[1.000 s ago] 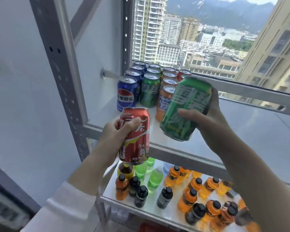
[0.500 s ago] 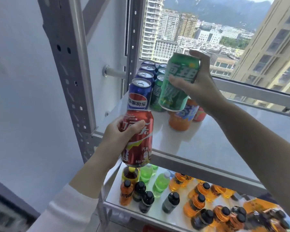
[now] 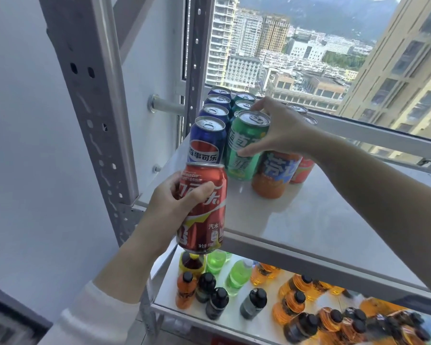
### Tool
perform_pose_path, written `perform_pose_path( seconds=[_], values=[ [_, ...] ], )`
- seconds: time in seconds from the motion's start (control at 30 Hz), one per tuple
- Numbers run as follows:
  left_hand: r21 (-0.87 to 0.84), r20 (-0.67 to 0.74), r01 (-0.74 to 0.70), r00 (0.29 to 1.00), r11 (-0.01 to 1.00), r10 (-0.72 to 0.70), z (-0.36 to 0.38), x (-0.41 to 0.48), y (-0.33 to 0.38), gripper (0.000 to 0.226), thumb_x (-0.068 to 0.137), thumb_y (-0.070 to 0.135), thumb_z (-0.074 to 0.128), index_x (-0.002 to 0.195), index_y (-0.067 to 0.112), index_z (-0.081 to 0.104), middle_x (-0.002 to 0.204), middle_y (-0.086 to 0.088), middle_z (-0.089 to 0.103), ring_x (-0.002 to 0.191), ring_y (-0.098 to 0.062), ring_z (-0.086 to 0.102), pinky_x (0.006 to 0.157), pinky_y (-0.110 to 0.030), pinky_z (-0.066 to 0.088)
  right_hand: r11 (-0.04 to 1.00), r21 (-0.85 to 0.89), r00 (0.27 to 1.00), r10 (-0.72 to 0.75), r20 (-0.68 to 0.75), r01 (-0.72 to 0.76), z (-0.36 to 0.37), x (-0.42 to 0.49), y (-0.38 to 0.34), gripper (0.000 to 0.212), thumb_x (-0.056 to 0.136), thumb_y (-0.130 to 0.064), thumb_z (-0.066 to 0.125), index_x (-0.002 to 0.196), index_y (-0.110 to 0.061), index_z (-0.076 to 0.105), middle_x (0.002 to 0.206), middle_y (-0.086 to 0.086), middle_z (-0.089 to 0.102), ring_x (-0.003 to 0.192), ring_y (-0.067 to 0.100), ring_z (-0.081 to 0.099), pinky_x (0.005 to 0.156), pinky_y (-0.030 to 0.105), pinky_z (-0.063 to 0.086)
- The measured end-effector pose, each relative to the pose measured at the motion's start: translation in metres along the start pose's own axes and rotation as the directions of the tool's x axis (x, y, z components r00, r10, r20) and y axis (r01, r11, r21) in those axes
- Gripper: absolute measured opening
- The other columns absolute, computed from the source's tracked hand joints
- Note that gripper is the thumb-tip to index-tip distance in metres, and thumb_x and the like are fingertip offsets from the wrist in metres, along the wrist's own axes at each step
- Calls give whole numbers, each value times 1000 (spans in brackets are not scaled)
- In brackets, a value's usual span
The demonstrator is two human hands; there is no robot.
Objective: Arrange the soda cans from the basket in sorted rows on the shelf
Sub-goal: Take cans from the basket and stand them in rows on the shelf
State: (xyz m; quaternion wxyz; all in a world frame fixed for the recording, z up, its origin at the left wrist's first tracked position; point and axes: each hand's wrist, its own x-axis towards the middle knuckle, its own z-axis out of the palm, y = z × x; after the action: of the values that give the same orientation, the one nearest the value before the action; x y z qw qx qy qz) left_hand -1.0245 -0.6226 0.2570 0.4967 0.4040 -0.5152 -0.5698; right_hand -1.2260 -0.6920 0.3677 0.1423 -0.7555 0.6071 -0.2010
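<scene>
My right hand (image 3: 281, 128) grips a green soda can (image 3: 245, 148) upright at the front of the green row, its base on or just above the white shelf (image 3: 309, 220). My left hand (image 3: 174, 197) holds a red cola can (image 3: 203, 207) upright in front of the shelf's left front corner, off the shelf. Blue cans (image 3: 207, 140) stand in a row at the far left, with green cans (image 3: 243, 100) behind the held one. An orange can (image 3: 271, 175) and a red can (image 3: 302, 170) front the rows to the right. The basket is out of view.
A grey perforated upright (image 3: 95, 100) stands left of the shelf. A window frame (image 3: 383, 135) runs behind the cans. The lower shelf (image 3: 234, 322) holds several orange, green and dark bottles. Bare shelf surface lies right of the can rows.
My right hand has brought the green can down from above the rows and turned it upright at the front of the green row. My left hand has kept the red can about where it was.
</scene>
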Motion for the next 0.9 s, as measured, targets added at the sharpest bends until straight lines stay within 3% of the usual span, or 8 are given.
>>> perform_pose_path(
  seconds=[0.17, 0.3, 0.47, 0.53, 0.9],
  values=[
    [26, 6, 2, 1000, 1000, -2, -1, 1, -1, 58, 50, 51, 71, 100, 24, 63, 93, -2, 73, 87, -20, 70, 79, -38, 54, 992, -126, 1000, 20, 21, -17, 3, 5, 2, 86, 63, -40, 81, 133, -16, 37, 119, 0, 40, 106, 12, 32, 86, 28, 32],
    [37, 9, 3, 1000, 999, -4, -1, 1, 0, 60, 50, 52, 71, 102, 23, 63, 93, -2, 73, 86, -19, 71, 76, -35, 54, 979, -204, 1000, 3, 20, 2, 8, 8, 4, 90, 60, -44, 81, 133, -15, 37, 111, -1, 38, 123, 19, 30, 91, 29, 30],
    [49, 9, 5, 1000, 999, -5, 0, 1, 1, 57, 49, 53, 70, 99, 26, 63, 92, 1, 73, 84, -17, 71, 75, -33, 54, 954, -297, 999, -49, -18, 42, 17, 13, 7, 91, 57, -52, 80, 132, -18, 40, 128, 4, 43, 121, 21, 28, 93, 31, 30],
    [56, 10, 4, 1000, 998, -4, 0, 1, 1, 57, 49, 54, 70, 98, 27, 63, 92, 2, 73, 84, -17, 71, 74, -33, 55, 935, -353, 999, -49, -21, 39, 20, 14, 8, 92, 56, -55, 79, 131, -19, 41, 127, 7, 39, 123, 24, 27, 102, 36, 29],
    [52, 11, 0, 1000, 999, -1, 5, 1, 2, 55, 48, 53, 69, 97, 28, 63, 90, 4, 74, 83, -14, 71, 66, -23, 56, 898, -437, 995, -87, -44, 59, 24, 14, 13, 89, 59, -56, 77, 132, -18, 42, 129, 7, 43, 128, 27, 25, 108, 36, 21]
  ],
)
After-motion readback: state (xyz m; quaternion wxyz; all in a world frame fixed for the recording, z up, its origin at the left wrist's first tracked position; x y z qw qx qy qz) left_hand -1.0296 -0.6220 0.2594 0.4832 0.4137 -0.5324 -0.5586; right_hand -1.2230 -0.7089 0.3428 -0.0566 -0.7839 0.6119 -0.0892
